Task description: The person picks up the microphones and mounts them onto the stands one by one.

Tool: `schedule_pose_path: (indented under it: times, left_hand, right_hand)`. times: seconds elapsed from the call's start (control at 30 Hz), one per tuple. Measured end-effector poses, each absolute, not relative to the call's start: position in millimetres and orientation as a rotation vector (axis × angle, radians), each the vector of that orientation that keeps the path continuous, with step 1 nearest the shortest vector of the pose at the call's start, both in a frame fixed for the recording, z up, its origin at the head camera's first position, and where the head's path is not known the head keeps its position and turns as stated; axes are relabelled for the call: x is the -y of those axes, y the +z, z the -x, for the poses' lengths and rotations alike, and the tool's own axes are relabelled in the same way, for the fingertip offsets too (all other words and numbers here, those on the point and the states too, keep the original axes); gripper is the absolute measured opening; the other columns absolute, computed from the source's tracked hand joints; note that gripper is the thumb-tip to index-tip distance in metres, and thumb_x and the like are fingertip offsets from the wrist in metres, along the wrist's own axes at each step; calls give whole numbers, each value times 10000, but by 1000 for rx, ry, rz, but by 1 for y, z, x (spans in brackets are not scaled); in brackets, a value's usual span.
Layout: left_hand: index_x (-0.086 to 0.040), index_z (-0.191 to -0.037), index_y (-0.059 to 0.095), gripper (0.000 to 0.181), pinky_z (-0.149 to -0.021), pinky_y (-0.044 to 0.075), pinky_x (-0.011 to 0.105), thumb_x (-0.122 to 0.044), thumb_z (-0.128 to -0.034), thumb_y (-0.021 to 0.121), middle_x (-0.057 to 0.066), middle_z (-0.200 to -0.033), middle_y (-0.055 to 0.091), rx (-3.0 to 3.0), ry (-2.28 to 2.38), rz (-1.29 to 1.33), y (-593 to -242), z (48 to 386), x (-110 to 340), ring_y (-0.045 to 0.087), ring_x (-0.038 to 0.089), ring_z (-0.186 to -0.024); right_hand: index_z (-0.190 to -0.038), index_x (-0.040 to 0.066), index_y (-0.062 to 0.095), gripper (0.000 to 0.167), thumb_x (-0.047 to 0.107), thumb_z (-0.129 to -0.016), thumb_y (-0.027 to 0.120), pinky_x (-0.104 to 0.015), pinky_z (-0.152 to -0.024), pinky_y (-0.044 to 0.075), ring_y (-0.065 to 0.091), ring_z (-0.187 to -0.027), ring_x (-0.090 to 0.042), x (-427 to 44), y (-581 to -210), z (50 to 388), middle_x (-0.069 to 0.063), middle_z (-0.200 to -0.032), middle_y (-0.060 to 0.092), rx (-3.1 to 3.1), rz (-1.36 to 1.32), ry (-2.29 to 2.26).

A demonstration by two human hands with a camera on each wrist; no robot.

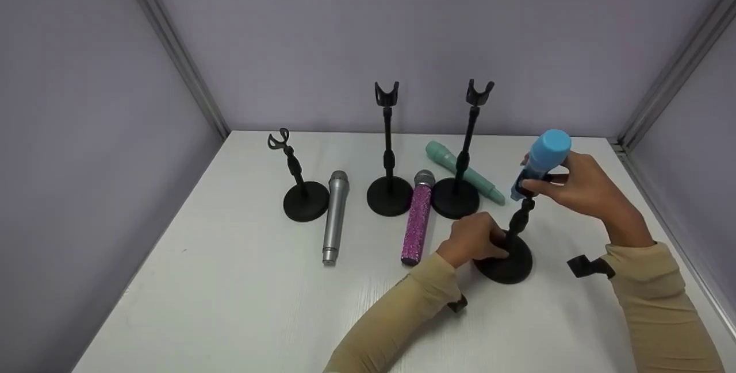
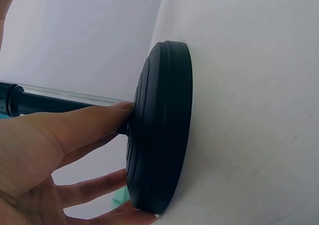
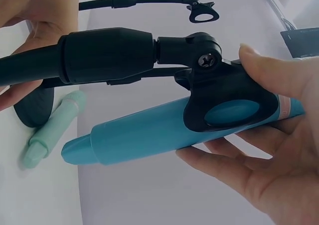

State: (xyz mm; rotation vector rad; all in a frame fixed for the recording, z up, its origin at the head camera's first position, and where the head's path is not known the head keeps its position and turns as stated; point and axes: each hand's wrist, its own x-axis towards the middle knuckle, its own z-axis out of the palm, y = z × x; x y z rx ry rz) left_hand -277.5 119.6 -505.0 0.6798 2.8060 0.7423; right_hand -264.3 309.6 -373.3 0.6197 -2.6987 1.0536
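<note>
At the right of the table, my right hand (image 1: pixel 583 186) grips a blue microphone (image 1: pixel 549 150), its thumb against the clip of a black microphone stand (image 1: pixel 509 269). In the right wrist view the blue microphone (image 3: pixel 134 130) lies in that clip (image 3: pixel 192 113), its narrow tail sticking out past it. My left hand (image 1: pixel 472 238) holds the same stand low down. The left wrist view shows thumb and fingers at the foot of the pole, with other fingers touching the round base (image 2: pixel 162 130), which stands on the table.
Three more black stands, one short (image 1: pixel 306 203) and two tall, a middle one (image 1: pixel 389 197) and a right one (image 1: pixel 454 200), hold no microphones. Between them lie a silver microphone (image 1: pixel 334 218) and a pink glittery one (image 1: pixel 417 223). A green microphone (image 1: pixel 477 180) lies behind the right tall stand.
</note>
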Motion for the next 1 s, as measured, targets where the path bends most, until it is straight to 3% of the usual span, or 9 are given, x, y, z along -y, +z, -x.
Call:
schedule_pose_path:
  times: [0.23,0.33,0.7,1.0]
  left_hand:
    - [-294,-977,830,218,-669,428,217,-391,-794,897,-170,-887,775,-2793,743,-743,-504,275,-119,592,-27,-758]
    - [-286,-980,830,222,-661,431,215,-393,-796,895,-167,-884,773,-2792,743,-748,-503,276,-119,586,-24,-749]
    - [-267,-910,827,102,-566,404,170,-328,-832,852,-156,-780,713,-2815,653,-904,-504,278,-120,530,-8,-677]
    - [-278,-958,827,126,-605,424,183,-322,-841,840,-157,-829,723,-2803,653,-889,-503,278,-120,565,-1,-725]
  right_hand:
    - [-1205,21,671,357,109,-888,810,-138,-829,570,581,-990,183,-306,-375,257,-156,-1143,723,2651,-626,1079]
    - [-1176,31,686,318,131,-898,804,-75,-795,532,587,-988,183,-304,-376,254,-127,-1107,720,2637,-589,1112]
    - [-1228,57,670,339,152,-923,783,-51,-840,510,611,-1061,141,-307,-382,253,155,-1116,667,2581,-582,1217]
    - [-1312,66,635,411,172,-938,768,-38,-889,487,574,-1136,143,-306,-392,251,24,-1244,685,2541,-534,1264]
